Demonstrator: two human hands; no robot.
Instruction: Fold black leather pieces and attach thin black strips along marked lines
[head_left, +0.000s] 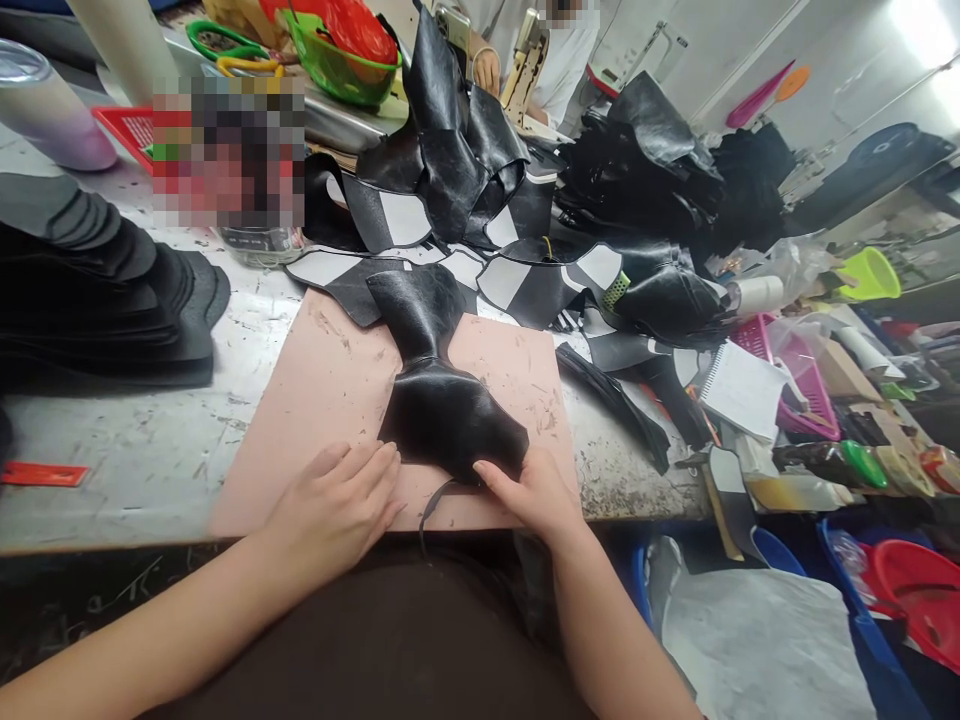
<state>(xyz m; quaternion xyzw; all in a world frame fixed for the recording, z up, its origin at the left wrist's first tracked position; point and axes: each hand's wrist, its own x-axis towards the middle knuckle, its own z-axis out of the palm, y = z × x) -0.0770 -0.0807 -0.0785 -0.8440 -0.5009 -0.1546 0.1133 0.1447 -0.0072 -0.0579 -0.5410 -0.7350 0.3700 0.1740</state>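
A glossy black leather piece [454,410], narrow at its waist and wide at both ends, lies on a pinkish board [315,370]. My right hand [532,490] grips its lower right edge, thumb on top and the other fingers mostly hidden underneath. At the lower left corner of the leather, my left hand [349,490] rests with fingers stretched out, fingertips beside or just touching the edge. A thin dark strip [429,510] hangs from beneath the leather over the table's front edge. Beyond the board lie more black pieces with white patches [405,218].
A stack of dark sheets [105,300] stands at left, near a tumbler [52,110]. Black leather piles [637,160] rise at the back right. A notebook [742,390] and pink basket [806,400] are on the right. Behind, a person's hand [486,70] shows beside a sewing machine [523,65].
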